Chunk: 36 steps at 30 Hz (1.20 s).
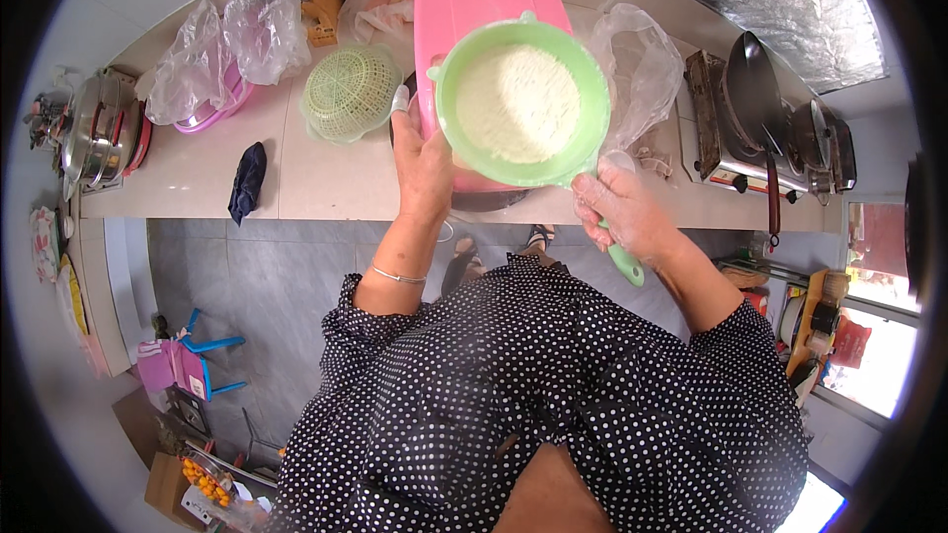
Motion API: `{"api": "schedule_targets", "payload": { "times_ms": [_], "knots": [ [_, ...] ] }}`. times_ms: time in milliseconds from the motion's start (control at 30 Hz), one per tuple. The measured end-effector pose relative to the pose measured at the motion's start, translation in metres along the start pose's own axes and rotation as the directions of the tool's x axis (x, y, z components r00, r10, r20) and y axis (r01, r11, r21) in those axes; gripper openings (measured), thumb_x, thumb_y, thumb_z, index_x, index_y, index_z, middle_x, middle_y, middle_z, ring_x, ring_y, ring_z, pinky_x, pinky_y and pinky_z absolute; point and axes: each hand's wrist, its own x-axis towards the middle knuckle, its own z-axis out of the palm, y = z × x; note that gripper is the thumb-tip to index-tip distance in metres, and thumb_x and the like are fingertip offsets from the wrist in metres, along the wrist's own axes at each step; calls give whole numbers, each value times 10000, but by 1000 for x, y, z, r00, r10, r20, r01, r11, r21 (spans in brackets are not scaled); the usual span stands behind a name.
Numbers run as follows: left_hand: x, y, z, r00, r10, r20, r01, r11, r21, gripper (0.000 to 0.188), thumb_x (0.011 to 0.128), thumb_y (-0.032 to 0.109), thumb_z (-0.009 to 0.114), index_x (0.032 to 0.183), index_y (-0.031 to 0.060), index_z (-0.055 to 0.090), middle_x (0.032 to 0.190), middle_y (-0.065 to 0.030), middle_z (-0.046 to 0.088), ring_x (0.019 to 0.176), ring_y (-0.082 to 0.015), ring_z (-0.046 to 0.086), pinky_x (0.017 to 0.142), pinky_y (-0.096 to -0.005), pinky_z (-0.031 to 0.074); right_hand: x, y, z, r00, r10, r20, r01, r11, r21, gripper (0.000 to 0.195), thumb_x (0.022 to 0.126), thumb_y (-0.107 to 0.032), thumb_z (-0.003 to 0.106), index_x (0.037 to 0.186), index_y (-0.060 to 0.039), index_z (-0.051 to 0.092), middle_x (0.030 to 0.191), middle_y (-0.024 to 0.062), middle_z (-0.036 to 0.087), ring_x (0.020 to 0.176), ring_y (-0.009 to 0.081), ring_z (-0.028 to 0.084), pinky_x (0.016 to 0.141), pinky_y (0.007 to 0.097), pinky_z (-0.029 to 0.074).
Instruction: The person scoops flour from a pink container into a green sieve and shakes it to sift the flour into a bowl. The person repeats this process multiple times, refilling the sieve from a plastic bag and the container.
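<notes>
A light-green plastic sieve [601,100] with a rounded rim is held up over the counter. Pale, flour-like powder [518,104] lies in it, heaped brighter on one side. My right hand [618,203], dusted with white, grips the sieve's handle [626,263]. Beneath and behind the sieve is a pink plastic container [485,4], mostly covered by it in front. My left hand [424,163] is against the container's left side, close to the sieve rim. White wrapping covers its thumb tip; the other fingers are hidden, so its hold is unclear.
An upturned green mesh basket [352,92] sits left of the container, and a dark cloth [248,181] near the counter edge. Plastic bags [641,74] lie around. A wok [748,92] stands on the gas stove [755,174] at right. A steamer pot [100,129] is far left.
</notes>
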Motion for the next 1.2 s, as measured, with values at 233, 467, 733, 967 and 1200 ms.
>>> {"api": "schedule_targets", "payload": {
  "times_ms": [233,467,733,967,1200],
  "knots": [
    [-24,-3,19,994,1,-106,6,998,66,657,867,52,504,1393,-87,134,1391,-216,316,1286,-250,336,1052,-328,293,-3,9,5,1000,17,-18,-16,998,66,236,968,-262,444,993,-28,462,652,-7,435,455,53,406,419,194,358],
    [-26,-11,17,994,0,-109,-3,1000,-27,596,945,139,438,1400,-73,116,1420,-186,289,1300,-240,313,1066,-332,265,-5,4,8,999,33,0,-33,995,90,223,958,-285,446,855,-91,409,659,-17,407,459,56,379,425,210,350],
    [-25,-17,15,991,14,-133,-5,998,68,469,975,232,407,1306,-65,257,1363,-163,373,1243,-200,374,1030,-319,310,1,10,16,1000,12,-28,-10,995,95,226,963,-293,440,871,-90,402,664,-19,410,456,52,375,415,208,352],
    [-23,-20,15,993,59,-107,-54,997,54,459,969,220,434,1285,-70,269,1342,-167,395,1226,-202,394,1017,-316,325,1,10,13,999,-15,-46,20,994,107,229,966,-292,435,857,-93,407,658,-22,399,456,49,376,421,210,365],
    [-22,-19,15,993,59,-103,-52,996,68,424,969,186,427,1273,-74,285,1362,-173,374,1246,-214,379,1035,-324,306,-1,8,17,999,24,-40,-20,994,112,233,966,-297,436,855,-94,410,661,-25,396,458,48,377,421,209,366]
  ]
}}
